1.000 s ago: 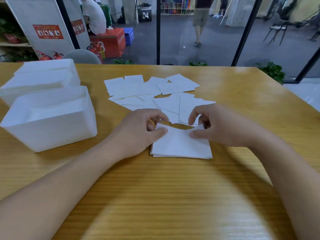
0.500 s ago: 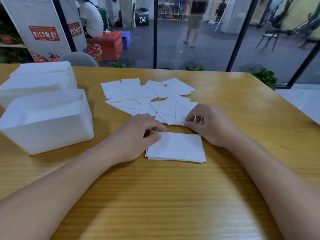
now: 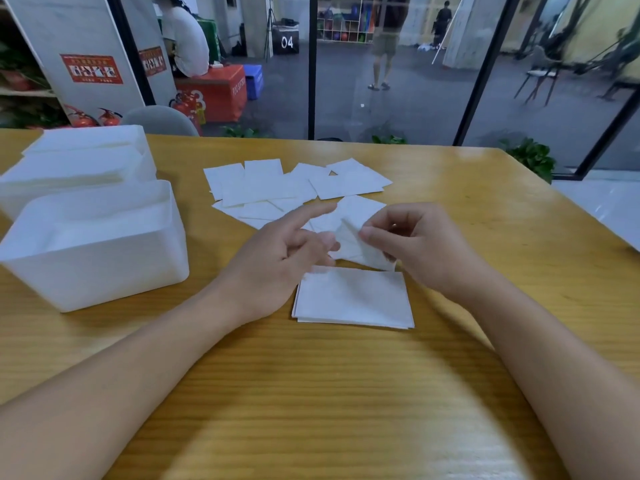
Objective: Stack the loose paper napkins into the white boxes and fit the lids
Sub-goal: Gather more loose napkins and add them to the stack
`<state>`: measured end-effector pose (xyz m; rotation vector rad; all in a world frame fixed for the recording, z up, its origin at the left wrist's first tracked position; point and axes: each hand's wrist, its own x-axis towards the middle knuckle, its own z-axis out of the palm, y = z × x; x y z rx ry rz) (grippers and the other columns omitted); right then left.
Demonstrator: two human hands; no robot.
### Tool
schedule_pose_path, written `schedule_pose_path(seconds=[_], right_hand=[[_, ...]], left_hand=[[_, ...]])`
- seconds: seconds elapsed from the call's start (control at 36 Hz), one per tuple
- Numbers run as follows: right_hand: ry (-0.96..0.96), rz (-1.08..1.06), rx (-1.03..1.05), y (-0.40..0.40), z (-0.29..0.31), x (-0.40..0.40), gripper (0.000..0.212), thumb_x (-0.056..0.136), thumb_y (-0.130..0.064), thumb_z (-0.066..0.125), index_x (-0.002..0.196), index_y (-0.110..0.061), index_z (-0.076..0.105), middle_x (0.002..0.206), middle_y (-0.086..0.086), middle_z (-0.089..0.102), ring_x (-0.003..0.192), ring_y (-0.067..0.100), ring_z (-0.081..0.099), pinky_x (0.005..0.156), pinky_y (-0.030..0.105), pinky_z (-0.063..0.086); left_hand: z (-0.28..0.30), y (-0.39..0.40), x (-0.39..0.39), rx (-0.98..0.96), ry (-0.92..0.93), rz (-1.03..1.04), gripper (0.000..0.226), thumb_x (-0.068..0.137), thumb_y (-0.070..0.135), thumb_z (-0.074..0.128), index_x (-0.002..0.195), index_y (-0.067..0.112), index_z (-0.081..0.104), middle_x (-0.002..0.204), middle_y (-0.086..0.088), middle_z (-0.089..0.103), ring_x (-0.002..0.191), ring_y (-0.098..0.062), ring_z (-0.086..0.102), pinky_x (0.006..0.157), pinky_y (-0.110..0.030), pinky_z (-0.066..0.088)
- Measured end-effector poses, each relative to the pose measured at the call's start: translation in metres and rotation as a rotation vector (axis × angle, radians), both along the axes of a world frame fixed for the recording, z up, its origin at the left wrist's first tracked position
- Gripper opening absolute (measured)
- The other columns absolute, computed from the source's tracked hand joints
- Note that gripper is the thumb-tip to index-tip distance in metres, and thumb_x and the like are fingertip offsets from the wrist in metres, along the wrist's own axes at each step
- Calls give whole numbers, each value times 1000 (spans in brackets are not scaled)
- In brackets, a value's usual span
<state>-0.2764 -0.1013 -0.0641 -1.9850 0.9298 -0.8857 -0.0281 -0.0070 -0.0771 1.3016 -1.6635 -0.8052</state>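
A neat stack of white napkins [image 3: 353, 299] lies on the wooden table [image 3: 311, 393] in front of me. My right hand [image 3: 419, 247] pinches one napkin [image 3: 360, 245] just above the stack's far edge, lifted and bent. My left hand [image 3: 277, 258] hovers beside it with fingers spread, the index finger pointing out, holding nothing. Loose napkins [image 3: 287, 188] lie scattered further back. An open white box [image 3: 97, 251] stands at the left, a second white box [image 3: 76, 164] behind it.
The table's right edge [image 3: 588, 216] runs close by. Behind the table a glass wall [image 3: 381, 81] shows people, a grey chair back [image 3: 159, 119] and plants.
My right hand has picked a napkin off the loose pile and pulled it toward the stack. My left hand has lifted off the stack and spread its fingers.
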Motion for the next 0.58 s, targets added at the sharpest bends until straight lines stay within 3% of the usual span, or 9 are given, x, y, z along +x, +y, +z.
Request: schedule_pose_path(seconds=[0.08, 0.17, 0.22, 0.28, 0.33, 0.42, 0.5, 0.58], right_hand=[[-78, 167, 50, 17, 3, 14, 18, 106, -24, 73, 94, -15, 82, 82, 8, 77, 75, 18, 70, 71, 30, 57], [-79, 265, 76, 23, 4, 18, 19, 111, -16, 64, 110, -10, 82, 97, 7, 82, 94, 23, 79, 86, 35, 63], [-113, 254, 81, 21, 6, 14, 20, 111, -4, 60, 114, -5, 80, 105, 9, 82, 100, 26, 79, 90, 39, 63], [-148, 179, 10, 17, 9, 9, 20, 106, 2, 63, 113, -6, 80, 111, 7, 82, 103, 28, 78, 91, 46, 62], [-80, 106, -137, 13, 13, 2, 23, 104, -9, 72, 126, -16, 78, 127, -4, 78, 117, 21, 74, 102, 49, 59], [145, 136, -310, 13, 17, -7, 50, 106, -41, 73, 153, -38, 58, 152, -24, 61, 149, 6, 50, 121, 40, 40], [102, 173, -244, 13, 16, -7, 45, 107, -43, 70, 151, -42, 58, 132, -16, 74, 139, 7, 60, 118, 36, 40], [-5, 125, -131, 8, 18, -9, 30, 104, -28, 75, 133, -34, 70, 93, -2, 78, 92, 11, 73, 87, 25, 54]], left_hand=[[2, 2, -6, 33, 170, -19, 52, 111, 48, 59, 160, 39, 48, 115, -1, 83, 111, -19, 79, 99, -43, 64], [4, 1, -5, 46, 229, 4, 55, 106, 40, 72, 156, 40, 50, 105, -13, 83, 106, -32, 79, 107, -56, 58], [4, 0, -3, 34, 238, 24, 55, 104, 28, 77, 152, 43, 54, 102, -18, 81, 104, -42, 76, 108, -60, 55], [4, 0, 0, 12, 252, 35, 52, 104, 18, 77, 146, 45, 62, 101, -25, 78, 105, -50, 70, 105, -55, 56], [5, 0, 2, -15, 255, 14, 49, 104, 15, 76, 142, 45, 67, 100, -26, 77, 104, -52, 66, 98, -48, 55], [8, 2, 1, -42, 254, -54, 47, 105, 16, 75, 145, 39, 67, 103, -24, 77, 99, -44, 70, 98, -53, 56], [9, 2, 1, -75, 263, -81, 47, 105, 15, 74, 147, 35, 66, 102, -25, 77, 94, -38, 69, 92, -48, 54], [9, 1, 4, -74, 273, -66, 45, 104, 14, 73, 144, 36, 69, 104, -18, 81, 98, -38, 73, 88, -46, 55]])
